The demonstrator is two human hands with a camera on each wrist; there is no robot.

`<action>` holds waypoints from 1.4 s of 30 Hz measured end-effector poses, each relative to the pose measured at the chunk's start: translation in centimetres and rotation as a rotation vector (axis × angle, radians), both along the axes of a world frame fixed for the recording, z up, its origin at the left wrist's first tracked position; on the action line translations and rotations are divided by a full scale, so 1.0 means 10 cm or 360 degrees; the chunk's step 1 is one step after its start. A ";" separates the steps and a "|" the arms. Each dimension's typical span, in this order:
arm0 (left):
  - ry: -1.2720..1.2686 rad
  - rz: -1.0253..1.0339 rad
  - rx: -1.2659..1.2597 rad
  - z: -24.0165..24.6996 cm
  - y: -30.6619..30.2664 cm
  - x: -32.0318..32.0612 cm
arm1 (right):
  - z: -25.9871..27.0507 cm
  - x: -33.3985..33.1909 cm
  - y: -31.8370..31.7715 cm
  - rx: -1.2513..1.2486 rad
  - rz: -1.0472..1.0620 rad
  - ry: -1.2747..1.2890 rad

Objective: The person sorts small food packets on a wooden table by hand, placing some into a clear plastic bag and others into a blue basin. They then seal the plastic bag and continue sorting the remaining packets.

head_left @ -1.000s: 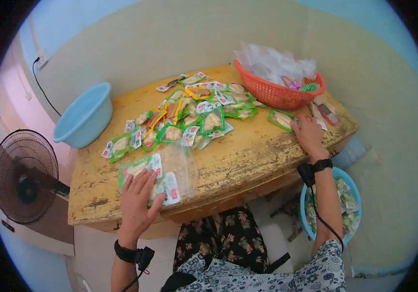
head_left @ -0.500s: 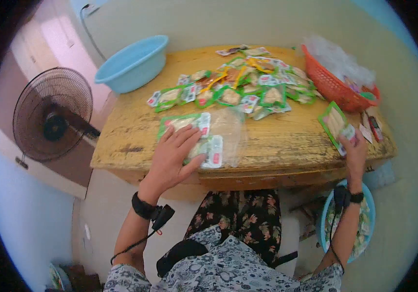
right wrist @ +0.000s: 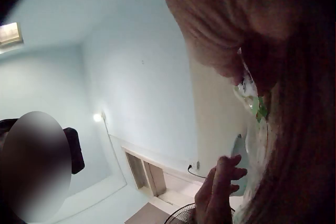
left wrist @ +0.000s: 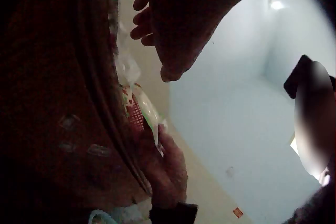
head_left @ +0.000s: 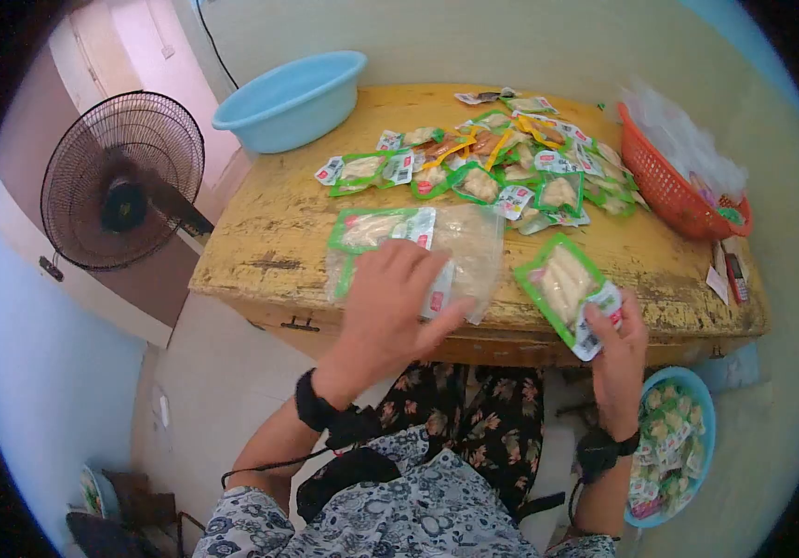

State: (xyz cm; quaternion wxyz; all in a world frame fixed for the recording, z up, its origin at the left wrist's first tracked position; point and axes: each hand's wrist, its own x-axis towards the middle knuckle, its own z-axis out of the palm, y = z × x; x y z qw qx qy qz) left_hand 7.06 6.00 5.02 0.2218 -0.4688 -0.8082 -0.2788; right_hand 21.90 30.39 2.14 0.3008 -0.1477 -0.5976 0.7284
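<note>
Between its thumb and fingers my right hand (head_left: pixel 621 358) pinches the white-labelled end of a green-edged food packet (head_left: pixel 562 284), pale pieces showing through its window. The packet is tilted over the table's front edge, right of a clear plastic bag (head_left: pixel 479 246). Two similar packets lie at the bag's left part; the upper packet (head_left: pixel 372 230) shows well, while the lower one is mostly covered by my left hand (head_left: pixel 390 302). That hand hovers over them, fingers extended and holding nothing. In the right wrist view, the right hand (right wrist: pixel 236 24) hides most of its packet.
A pile of similar packets (head_left: pixel 479 183), some orange-edged, spreads across the worn yellow table (head_left: pixel 269 223). A blue basin (head_left: pixel 292 107) stands back left, a red basket (head_left: pixel 674 177) with plastic bags at right. Below right is a packet-filled blue tub (head_left: pixel 711 465); a fan (head_left: pixel 120 181) stands left.
My right hand has taken the packet from beside the red basket and carried it left toward the clear bag. My left hand has risen off the packets it rested on. The head view has shifted.
</note>
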 end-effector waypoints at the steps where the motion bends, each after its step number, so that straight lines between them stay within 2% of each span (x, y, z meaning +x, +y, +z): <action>1: 0.0012 0.0009 0.0000 0.02 0.07 0.07 | -0.03 -0.05 -0.05 -0.0037 0.0026 0.0003; 7: -0.0021 0.0003 0.0102 -0.13 0.30 0.08 | -0.05 -0.15 -0.32 -0.0055 0.0225 -0.0076; 11: -0.0161 0.0016 0.0236 -0.16 0.26 0.06 | -0.04 -0.18 -0.34 -0.0079 0.0308 -0.0081; 16: -0.0086 0.0011 0.0430 -0.09 0.20 0.17 | 0.12 -0.25 -0.39 -0.0036 0.0386 -0.0169; 23: -0.0058 -0.0100 0.0457 0.02 0.30 0.30 | 0.21 -0.62 -0.42 0.0030 0.0730 -0.0174; 28: -0.0056 -0.0206 0.0667 0.02 0.36 0.34 | 0.21 -0.89 -0.49 0.0110 0.0910 -0.0182; 30: -0.0059 -0.0242 0.0673 -0.01 0.36 0.35 | 0.09 -0.97 -0.51 0.1014 0.0755 -0.0027; 32: -0.0093 -0.0250 0.0574 -0.04 0.34 0.36 | 0.10 -1.04 -0.54 0.1503 0.0674 -0.0013; 33: -0.0091 -0.0249 0.0595 -0.06 0.32 0.34 | 0.17 -1.09 -0.58 0.1544 0.0693 -0.0081; 35: -0.0087 -0.0244 0.0633 -0.12 0.26 0.29 | 0.18 -1.10 -0.61 0.1209 0.0726 -0.0206; 37: -0.0064 -0.0228 0.0658 -0.09 0.12 0.25 | 0.16 -1.03 -0.60 0.0459 0.0731 -0.0315; 40: -0.0025 -0.0044 0.0596 -0.13 -0.19 0.16 | 0.41 -0.88 -0.60 0.0470 0.0622 -0.0626; 42: -0.0024 0.0109 0.0470 -0.16 -0.40 0.10 | 0.41 -0.81 -0.55 0.0539 0.0646 -0.0596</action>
